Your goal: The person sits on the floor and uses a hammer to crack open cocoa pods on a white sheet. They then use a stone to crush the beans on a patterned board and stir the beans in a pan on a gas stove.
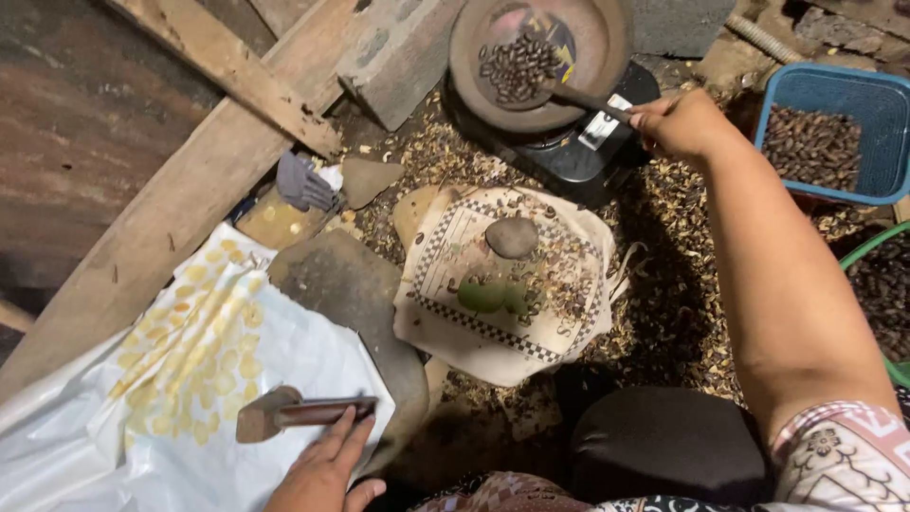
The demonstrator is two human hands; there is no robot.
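Note:
My right hand (675,123) reaches far forward and grips the handle of a stirring tool (583,99) whose end lies among dark roasted seeds (518,66) in a round pan (607,38) on a black stove (578,156). My left hand (318,469) rests at the bottom edge, fingers on the dark handle of a small wooden mallet (275,413). The mallet lies on a white plastic sheet (294,351) covered with flat yellow pieces (204,332).
A cloth (445,327) with a round stone (512,236) and husk bits lies in the middle. A flat stone slab (341,280) sits beside it. A blue basket (886,95) of dark seeds stands at the right. Wooden planks (190,190) slant at the left. Husks litter the ground.

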